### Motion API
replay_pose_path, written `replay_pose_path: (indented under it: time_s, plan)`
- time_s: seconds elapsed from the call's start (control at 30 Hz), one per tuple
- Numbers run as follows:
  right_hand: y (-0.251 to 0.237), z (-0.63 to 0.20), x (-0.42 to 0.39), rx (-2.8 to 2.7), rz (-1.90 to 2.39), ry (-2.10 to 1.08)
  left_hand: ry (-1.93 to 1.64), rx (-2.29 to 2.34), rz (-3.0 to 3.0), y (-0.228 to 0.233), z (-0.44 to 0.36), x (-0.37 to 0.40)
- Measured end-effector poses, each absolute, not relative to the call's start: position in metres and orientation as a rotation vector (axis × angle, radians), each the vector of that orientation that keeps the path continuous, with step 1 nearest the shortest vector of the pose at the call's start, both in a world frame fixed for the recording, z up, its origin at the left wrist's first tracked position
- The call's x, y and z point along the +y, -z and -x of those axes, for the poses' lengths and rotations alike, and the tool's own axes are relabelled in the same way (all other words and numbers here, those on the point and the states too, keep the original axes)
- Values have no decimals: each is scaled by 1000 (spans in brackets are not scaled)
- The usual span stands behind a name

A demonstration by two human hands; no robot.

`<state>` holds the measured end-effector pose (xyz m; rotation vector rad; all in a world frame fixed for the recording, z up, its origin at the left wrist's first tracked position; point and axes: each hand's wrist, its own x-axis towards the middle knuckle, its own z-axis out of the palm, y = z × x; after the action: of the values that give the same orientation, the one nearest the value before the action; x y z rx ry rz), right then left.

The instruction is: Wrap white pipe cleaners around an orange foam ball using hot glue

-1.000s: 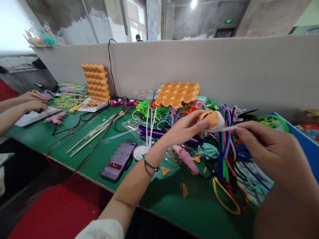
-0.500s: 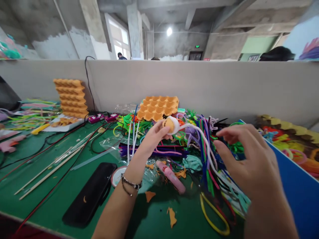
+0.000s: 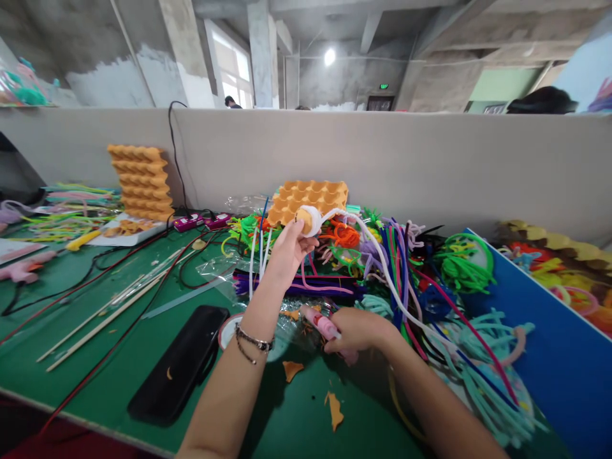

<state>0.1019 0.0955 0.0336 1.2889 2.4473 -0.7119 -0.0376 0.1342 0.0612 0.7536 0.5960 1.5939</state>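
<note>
The left hand (image 3: pixel 287 250) is held up above the green table (image 3: pixel 143 299). Its fingertips pinch a little round ball (image 3: pixel 308 220) — orange in the middle with white fuzz wrapped around it. A long white pipe cleaner (image 3: pixel 382 268) runs from the ball and curves down to the right, over the big pile of colored pipe cleaners (image 3: pixel 415 280).

The right hand (image 3: pixel 358 331) is low on the table, closed around a pink glue gun (image 3: pixel 321 324) whose tip pokes out to the left. The glue gun lies just in front of the pile.

An orange egg tray (image 3: pixel 310 199) sits right behind the ball, near the gray wall. A stack of the same trays (image 3: pixel 138 182) stands farther left. A black phone (image 3: pixel 179 364) lies flat near the left arm, with a roll of tape (image 3: pixel 229 328) just beside it. Small orange scraps (image 3: pixel 335 411) lie on the table near the front — and long thin wooden sticks (image 3: pixel 95 322) lie off to the left.
</note>
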Motion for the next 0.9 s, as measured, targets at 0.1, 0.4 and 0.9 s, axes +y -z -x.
replay_pose_path:
  time_s: [0.1,0.4,0.9]
  plan:
    - [-35,-108,96,2552,-1289,731,-1594,590,-756,-60,40,135]
    - [-65,-137,90,2880,-1238,1241,-1560,630,-739,-67,46,132]
    - [-84,-165,90,2716,-1711,641,-1456,1807,-2181,-73,64,109]
